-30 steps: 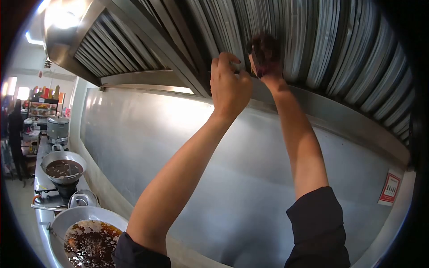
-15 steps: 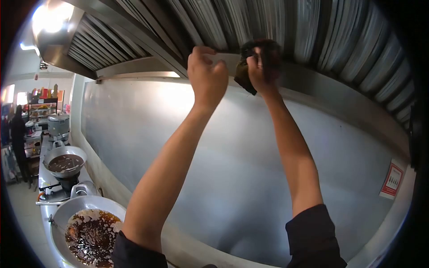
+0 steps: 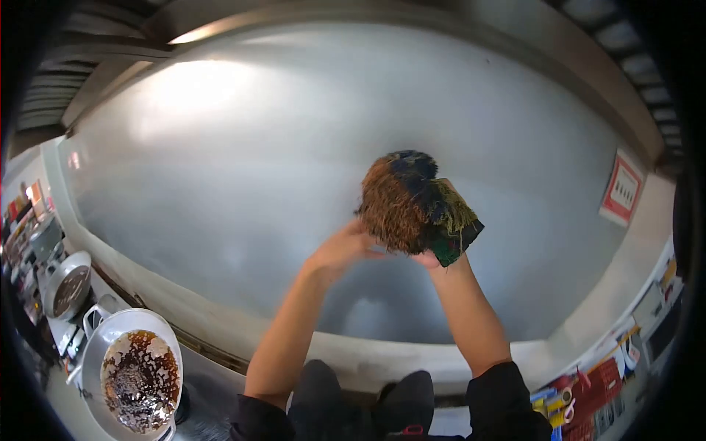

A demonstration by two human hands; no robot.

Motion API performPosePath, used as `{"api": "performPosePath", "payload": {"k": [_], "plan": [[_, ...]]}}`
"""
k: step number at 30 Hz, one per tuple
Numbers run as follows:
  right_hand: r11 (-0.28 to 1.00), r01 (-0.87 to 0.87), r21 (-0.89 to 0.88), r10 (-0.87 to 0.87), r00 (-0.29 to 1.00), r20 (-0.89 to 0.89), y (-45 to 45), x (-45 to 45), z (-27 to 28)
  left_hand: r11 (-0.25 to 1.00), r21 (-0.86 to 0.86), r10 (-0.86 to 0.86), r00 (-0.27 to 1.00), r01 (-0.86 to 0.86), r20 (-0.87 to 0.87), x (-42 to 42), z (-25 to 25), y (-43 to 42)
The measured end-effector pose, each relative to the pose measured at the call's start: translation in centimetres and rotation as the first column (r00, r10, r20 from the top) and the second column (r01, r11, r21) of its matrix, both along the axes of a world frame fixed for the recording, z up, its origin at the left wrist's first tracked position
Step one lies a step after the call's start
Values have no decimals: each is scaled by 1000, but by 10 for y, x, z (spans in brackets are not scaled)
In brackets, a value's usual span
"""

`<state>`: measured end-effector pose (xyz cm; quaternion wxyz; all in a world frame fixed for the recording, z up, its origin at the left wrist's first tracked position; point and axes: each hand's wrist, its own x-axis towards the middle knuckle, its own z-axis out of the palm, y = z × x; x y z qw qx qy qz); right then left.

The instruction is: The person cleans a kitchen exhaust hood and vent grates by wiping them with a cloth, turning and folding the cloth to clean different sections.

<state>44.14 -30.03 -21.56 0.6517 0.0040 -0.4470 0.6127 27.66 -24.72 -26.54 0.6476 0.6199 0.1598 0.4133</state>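
Note:
My right hand point(image 3: 428, 259) holds up a worn, bristly scrubbing brush point(image 3: 397, 206) in front of the metal wall. Its splayed bristles are brown, dark blue-black and yellow-green. A dark green piece like a scouring pad point(image 3: 450, 246) shows at its lower right. The brush hides most of the right hand's fingers. Slightly blurred, my left hand point(image 3: 342, 250) is open at the brush's lower left, fingers stretched toward it. Whether those fingertips touch the bristles I cannot tell.
A pan of brown, foamy liquid point(image 3: 140, 382) stands at lower left, with another pan point(image 3: 70, 290) behind it. The metal wall point(image 3: 220, 184) fills the front below the hood point(image 3: 632, 55). A red-and-white sign point(image 3: 622, 187) hangs at right. My knees point(image 3: 408, 404) show below.
Both hands have come down from the hood's slats to chest height, the brush with the right one. The left hand is now beside the brush. My view has tilted down.

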Motion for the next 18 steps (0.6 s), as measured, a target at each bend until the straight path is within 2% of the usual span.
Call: {"api": "performPosePath", "payload": {"k": [1, 3, 6, 8, 9, 10, 12, 14, 15, 16, 17, 18], "plan": [[988, 72, 138, -81, 995, 58, 1, 14, -21, 995, -56, -81, 996, 84, 47, 12, -11, -12], [978, 122, 171, -136, 988, 75, -7, 42, -51, 960, -187, -171, 964, 209, 202, 29, -23, -35], [995, 34, -89, -37, 999, -29, -36, 67, -64, 873, -157, -285, 744, 462, 605, 52, -52, -36], [982, -62, -178, 50, 996, -73, -44, 89, -67, 839, -207, -253, 698, 503, 670, 58, -49, -44], [976, 87, -198, -86, 996, 13, -45, 100, -80, 827, -220, -237, 676, 517, 698, 61, -45, -45], [948, 235, -216, -215, 970, 109, -47, 111, -94, 847, -254, -185, 707, 467, 683, 64, -50, -45], [803, 479, -356, -433, 878, 203, -36, 115, -84, 921, -194, -125, 730, 337, 672, 70, -54, -40], [812, 533, -237, -476, 840, 258, -30, 118, -86, 947, -189, -111, 814, 261, 570, 75, -42, -44], [743, 582, -329, -527, 813, 249, -24, 115, -96, 969, -180, -68, 881, 170, 469, 80, -41, -42], [761, 589, -274, -510, 803, 309, -23, 109, -100, 981, -177, -6, 931, 76, 366, 87, -43, -39], [753, 552, -359, -465, 832, 303, -16, 107, -110, 996, 69, 36, 966, -55, 255, 99, -55, -31], [756, 503, -418, -425, 864, 270, -10, 108, -125, 938, 307, 117, 981, -160, 152, 107, -66, -23]]}}
